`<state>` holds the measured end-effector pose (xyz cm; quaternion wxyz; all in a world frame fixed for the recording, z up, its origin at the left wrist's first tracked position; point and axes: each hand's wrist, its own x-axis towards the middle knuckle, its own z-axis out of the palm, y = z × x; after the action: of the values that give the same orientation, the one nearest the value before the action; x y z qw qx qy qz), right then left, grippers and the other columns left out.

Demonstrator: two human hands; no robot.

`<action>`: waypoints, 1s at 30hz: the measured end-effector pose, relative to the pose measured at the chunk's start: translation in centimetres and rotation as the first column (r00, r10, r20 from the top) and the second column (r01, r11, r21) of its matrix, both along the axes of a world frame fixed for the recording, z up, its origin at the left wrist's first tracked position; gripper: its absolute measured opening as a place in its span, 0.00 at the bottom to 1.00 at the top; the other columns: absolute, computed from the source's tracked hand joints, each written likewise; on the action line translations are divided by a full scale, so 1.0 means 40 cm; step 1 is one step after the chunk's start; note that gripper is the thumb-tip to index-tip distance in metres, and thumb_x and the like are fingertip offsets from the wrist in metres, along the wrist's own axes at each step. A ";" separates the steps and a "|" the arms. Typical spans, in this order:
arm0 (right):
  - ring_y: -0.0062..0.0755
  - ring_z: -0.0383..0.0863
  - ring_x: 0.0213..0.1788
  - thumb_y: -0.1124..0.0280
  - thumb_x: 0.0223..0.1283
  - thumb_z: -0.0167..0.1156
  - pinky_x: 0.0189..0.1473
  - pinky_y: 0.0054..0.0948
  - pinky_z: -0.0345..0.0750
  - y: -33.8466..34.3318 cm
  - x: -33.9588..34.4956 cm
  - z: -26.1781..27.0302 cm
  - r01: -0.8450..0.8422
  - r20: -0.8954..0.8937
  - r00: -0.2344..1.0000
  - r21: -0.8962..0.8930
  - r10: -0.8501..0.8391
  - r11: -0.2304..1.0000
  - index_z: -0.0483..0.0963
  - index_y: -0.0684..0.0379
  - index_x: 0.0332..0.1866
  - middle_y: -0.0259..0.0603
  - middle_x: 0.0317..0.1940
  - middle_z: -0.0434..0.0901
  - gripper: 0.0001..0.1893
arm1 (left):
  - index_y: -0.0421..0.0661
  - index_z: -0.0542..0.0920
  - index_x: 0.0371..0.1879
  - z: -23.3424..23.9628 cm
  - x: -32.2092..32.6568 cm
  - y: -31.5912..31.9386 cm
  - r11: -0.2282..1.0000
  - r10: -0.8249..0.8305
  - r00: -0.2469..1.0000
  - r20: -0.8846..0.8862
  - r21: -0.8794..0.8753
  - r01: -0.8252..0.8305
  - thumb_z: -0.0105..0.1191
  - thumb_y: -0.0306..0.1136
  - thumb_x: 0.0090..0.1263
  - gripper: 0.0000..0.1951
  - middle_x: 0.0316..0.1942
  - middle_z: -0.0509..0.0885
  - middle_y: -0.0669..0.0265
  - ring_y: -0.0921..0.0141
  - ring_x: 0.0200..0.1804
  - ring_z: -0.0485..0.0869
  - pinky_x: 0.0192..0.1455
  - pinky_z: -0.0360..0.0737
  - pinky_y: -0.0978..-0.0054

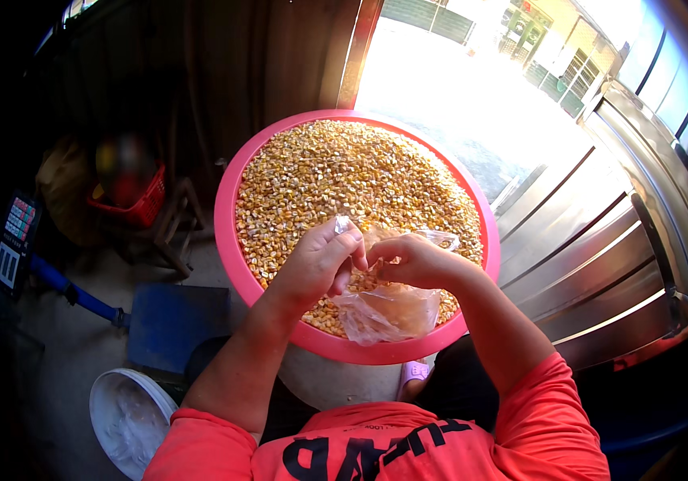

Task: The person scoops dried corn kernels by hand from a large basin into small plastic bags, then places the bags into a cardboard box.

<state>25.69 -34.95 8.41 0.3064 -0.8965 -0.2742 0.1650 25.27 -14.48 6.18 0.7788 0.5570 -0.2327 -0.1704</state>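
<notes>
A wide pink plastic basin [226, 201] full of dried corn kernels [332, 162] stands before me. Over its near part, my left hand [326, 252] pinches a small bit of clear plastic between thumb and forefinger. My right hand [413, 258] is close beside it with curled fingers, above a clear plastic bag [395, 309]. The bag lies on the corn near the basin's front rim. Whether my right fingers grip the bag cannot be told.
A blue platform scale [178, 324] stands on the left, near a white bucket [103, 403] holding clear plastic. Farther back, a red basket [148, 207] rests on a wooden stool [169, 237]. A metal panel [584, 252] is at the right.
</notes>
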 end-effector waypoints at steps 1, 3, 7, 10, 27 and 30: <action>0.33 0.80 0.38 0.76 0.53 0.56 0.44 0.31 0.75 -0.011 -0.003 -0.003 -0.006 0.114 0.993 0.026 0.003 1.000 0.78 0.58 0.39 0.41 0.32 0.80 0.08 | 0.45 0.73 0.26 0.002 -0.001 0.000 1.000 -0.003 1.000 -0.003 0.006 0.003 0.40 0.35 0.72 0.12 0.21 0.77 0.69 0.83 0.13 0.66 0.14 0.62 0.87; 0.33 0.80 0.38 0.81 0.51 0.56 0.43 0.29 0.75 -0.033 -0.007 -0.013 -0.029 0.336 0.942 0.074 0.002 0.997 0.78 0.59 0.40 0.43 0.34 0.80 0.11 | 0.45 0.73 0.26 0.004 -0.002 0.000 1.000 -0.005 1.000 -0.005 0.012 0.005 0.40 0.35 0.72 0.12 0.21 0.77 0.69 0.83 0.13 0.66 0.14 0.62 0.87; 0.39 0.79 0.44 0.78 0.51 0.54 0.46 0.34 0.74 -0.069 -0.040 0.040 0.254 0.221 0.946 -0.045 -0.238 0.966 0.78 0.57 0.38 0.43 0.33 0.80 0.10 | 0.45 0.73 0.26 0.005 -0.005 0.001 1.000 0.004 1.000 -0.009 0.014 -0.003 0.40 0.35 0.72 0.12 0.22 0.77 0.68 0.83 0.13 0.66 0.14 0.62 0.87; 0.41 0.78 0.47 0.81 0.50 0.51 0.49 0.36 0.73 -0.102 -0.049 0.043 0.091 0.134 0.989 -0.234 -0.060 0.968 0.78 0.57 0.40 0.44 0.36 0.81 0.13 | 0.45 0.73 0.26 0.003 -0.007 -0.006 1.000 0.001 1.000 -0.020 0.014 -0.001 0.41 0.35 0.72 0.12 0.22 0.77 0.69 0.83 0.13 0.67 0.14 0.62 0.87; 0.26 0.79 0.29 0.77 0.53 0.53 0.34 0.26 0.76 -0.170 -0.036 -0.052 0.125 -0.283 0.950 -0.034 -0.130 0.992 0.76 0.61 0.37 0.37 0.25 0.78 0.08 | 0.45 0.73 0.25 -0.003 -0.007 -0.020 0.999 -0.003 1.000 -0.028 0.038 0.004 0.42 0.35 0.72 0.13 0.19 0.75 0.71 0.83 0.13 0.66 0.14 0.63 0.86; 0.19 0.77 0.28 0.78 0.56 0.53 0.32 0.21 0.76 -0.189 -0.019 -0.046 0.234 -0.476 0.859 0.041 -0.187 0.971 0.75 0.63 0.39 0.32 0.25 0.76 0.07 | 0.45 0.73 0.25 -0.005 -0.005 -0.022 0.999 -0.005 1.000 -0.029 0.039 0.006 0.41 0.35 0.71 0.12 0.19 0.76 0.70 0.83 0.13 0.67 0.14 0.63 0.86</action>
<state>24.94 -42.50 6.57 0.4231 -0.8384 -0.1000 0.3288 25.09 -15.35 5.97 0.7705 0.5691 -0.2196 -0.1851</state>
